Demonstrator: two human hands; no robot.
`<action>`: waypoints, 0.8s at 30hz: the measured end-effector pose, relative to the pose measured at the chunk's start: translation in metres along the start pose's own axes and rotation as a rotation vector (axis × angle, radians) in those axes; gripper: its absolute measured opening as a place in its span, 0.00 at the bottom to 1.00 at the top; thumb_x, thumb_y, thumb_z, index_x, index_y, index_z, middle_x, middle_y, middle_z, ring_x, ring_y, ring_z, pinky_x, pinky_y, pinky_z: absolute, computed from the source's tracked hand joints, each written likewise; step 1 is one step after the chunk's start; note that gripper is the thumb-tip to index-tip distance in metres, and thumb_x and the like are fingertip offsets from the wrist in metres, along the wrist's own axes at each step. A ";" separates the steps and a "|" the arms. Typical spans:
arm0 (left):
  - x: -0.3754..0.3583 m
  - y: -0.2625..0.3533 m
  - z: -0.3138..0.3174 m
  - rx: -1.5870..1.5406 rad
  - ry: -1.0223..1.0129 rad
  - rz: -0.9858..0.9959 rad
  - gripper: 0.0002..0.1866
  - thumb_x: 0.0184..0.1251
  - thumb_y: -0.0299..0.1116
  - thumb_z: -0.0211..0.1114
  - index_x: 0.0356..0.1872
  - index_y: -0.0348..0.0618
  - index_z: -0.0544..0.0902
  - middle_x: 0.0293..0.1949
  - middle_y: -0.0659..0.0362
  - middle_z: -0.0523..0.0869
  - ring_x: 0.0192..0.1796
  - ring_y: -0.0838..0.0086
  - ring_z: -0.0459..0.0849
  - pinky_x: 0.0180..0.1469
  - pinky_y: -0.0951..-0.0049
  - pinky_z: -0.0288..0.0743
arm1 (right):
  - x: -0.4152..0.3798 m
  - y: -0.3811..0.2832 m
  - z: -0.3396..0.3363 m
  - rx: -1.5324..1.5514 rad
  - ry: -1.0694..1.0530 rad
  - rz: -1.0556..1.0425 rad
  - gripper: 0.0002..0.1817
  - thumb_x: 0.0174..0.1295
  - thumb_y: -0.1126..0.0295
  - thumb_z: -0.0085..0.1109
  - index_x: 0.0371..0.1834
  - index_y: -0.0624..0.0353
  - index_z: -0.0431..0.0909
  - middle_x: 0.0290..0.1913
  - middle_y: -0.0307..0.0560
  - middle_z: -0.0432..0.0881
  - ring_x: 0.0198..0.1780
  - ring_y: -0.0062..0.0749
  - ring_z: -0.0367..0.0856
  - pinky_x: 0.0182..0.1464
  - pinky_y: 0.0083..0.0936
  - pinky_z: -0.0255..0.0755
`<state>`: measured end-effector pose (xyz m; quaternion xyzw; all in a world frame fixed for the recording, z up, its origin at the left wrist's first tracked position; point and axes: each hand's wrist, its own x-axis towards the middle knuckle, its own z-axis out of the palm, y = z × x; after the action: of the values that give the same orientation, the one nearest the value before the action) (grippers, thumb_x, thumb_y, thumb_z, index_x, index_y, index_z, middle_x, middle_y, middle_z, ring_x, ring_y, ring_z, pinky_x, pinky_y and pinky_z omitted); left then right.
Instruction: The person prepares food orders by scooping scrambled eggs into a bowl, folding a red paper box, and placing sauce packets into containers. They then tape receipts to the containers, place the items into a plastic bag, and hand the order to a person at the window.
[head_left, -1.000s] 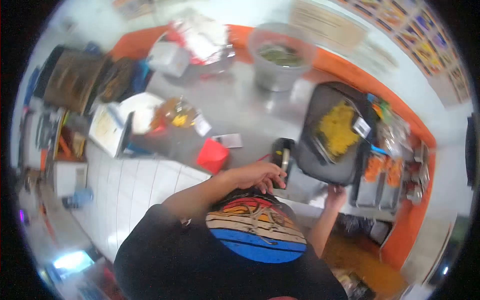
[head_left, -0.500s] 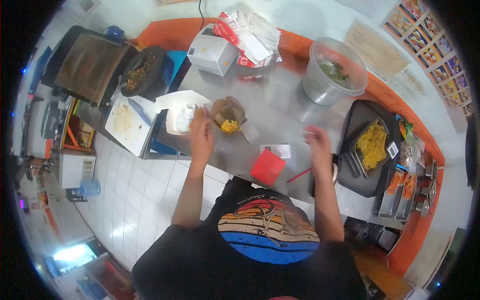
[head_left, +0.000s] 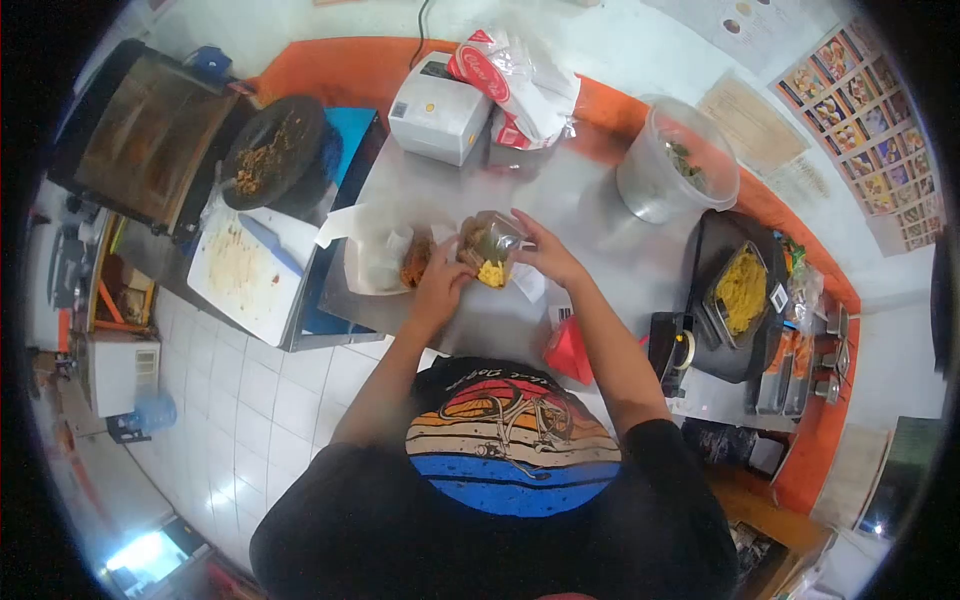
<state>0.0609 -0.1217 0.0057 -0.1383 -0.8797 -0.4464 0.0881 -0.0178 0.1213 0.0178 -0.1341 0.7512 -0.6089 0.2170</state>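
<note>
A small food packet (head_left: pixel 487 243) with brown wrapping, clear film and yellow food at its lower end is between my two hands on the metal table. My left hand (head_left: pixel 441 288) grips its left side, fingers curled. My right hand (head_left: pixel 545 252) has its fingers on the packet's upper right edge. Left of my left hand lies an open white paper box (head_left: pixel 362 262) with reddish-brown food (head_left: pixel 416 258) in it. A white slip (head_left: pixel 528 282) lies just below the packet, and a red packet (head_left: pixel 569 351) is near the table's front edge.
At the back stand a white printer (head_left: pixel 438 112) and plastic-wrapped packs (head_left: pixel 515 85). To the right are a clear tub (head_left: pixel 665 165) with leaves and a black tray (head_left: pixel 708 290) with yellow food. A cutting board (head_left: pixel 238 262) with a knife and a dark stone bowl (head_left: pixel 280 150) are left.
My right hand has moved left from beside the red packet to the food packet. My left hand has come from the white box to the food packet's left side. The view has shifted.
</note>
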 end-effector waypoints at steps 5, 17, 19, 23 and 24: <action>-0.002 -0.009 0.000 -0.092 -0.124 0.121 0.04 0.59 0.24 0.64 0.35 0.38 0.82 0.67 0.49 0.72 0.61 0.53 0.76 0.63 0.57 0.68 | 0.004 0.008 0.017 0.050 0.063 -0.088 0.38 0.57 0.74 0.66 0.74 0.52 0.63 0.70 0.46 0.70 0.66 0.35 0.71 0.66 0.31 0.67; 0.028 0.005 -0.024 -0.004 -0.142 0.299 0.11 0.54 0.29 0.62 0.39 0.41 0.80 0.66 0.50 0.73 0.68 0.53 0.68 0.68 0.54 0.61 | 0.004 -0.012 0.043 -0.390 0.513 -0.262 0.31 0.49 0.70 0.72 0.60 0.52 0.75 0.62 0.53 0.69 0.63 0.53 0.67 0.63 0.41 0.63; 0.035 0.014 -0.028 0.076 -0.153 0.348 0.14 0.54 0.29 0.61 0.43 0.41 0.80 0.66 0.49 0.73 0.70 0.52 0.66 0.69 0.52 0.59 | -0.002 -0.013 0.047 -0.601 0.549 -0.256 0.29 0.48 0.69 0.72 0.57 0.50 0.76 0.60 0.50 0.67 0.61 0.52 0.65 0.61 0.44 0.61; 0.057 0.018 -0.022 0.220 -0.193 0.436 0.22 0.54 0.30 0.59 0.53 0.41 0.80 0.63 0.48 0.76 0.70 0.53 0.66 0.70 0.51 0.58 | -0.007 -0.007 0.052 -0.798 0.523 -0.231 0.24 0.48 0.67 0.73 0.50 0.46 0.79 0.55 0.47 0.67 0.56 0.47 0.65 0.57 0.45 0.57; 0.061 0.014 -0.019 0.222 -0.216 0.430 0.23 0.53 0.30 0.59 0.55 0.40 0.79 0.62 0.49 0.77 0.70 0.53 0.66 0.69 0.51 0.58 | -0.007 -0.008 0.053 -0.777 0.543 -0.223 0.22 0.48 0.67 0.72 0.49 0.45 0.80 0.55 0.47 0.68 0.54 0.46 0.65 0.57 0.45 0.56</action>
<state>0.0082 -0.1191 0.0439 -0.3585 -0.8779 -0.3008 0.1013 0.0139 0.0778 0.0184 -0.1212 0.9333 -0.3162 -0.1196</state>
